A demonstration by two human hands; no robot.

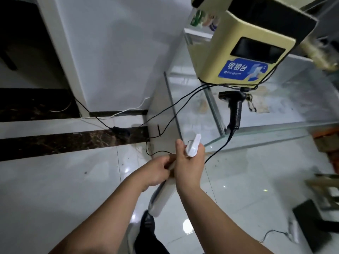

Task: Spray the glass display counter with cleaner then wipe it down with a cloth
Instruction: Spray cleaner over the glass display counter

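The shiny white tiled floor (55, 180) fills the room. On the right stands the glass desk (275, 116), which carries a yellow cash terminal (238, 43) and a black scanner (236, 110). The spray bottle (162, 197) is just before the desk corner. The right hand (189, 162) has its fingers curled round the bottle's neck, and the left hand (157, 171) grips just below. The plastic bottle looks light, stiff and perhaps slippery, so I judge the neck the safest hold.

"收银台" on cashier terminal's blue sticker (243, 69)

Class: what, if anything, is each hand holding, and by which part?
Both hold one white plastic spray bottle: the right hand grips its trigger head, the left hand grips the body just below it.
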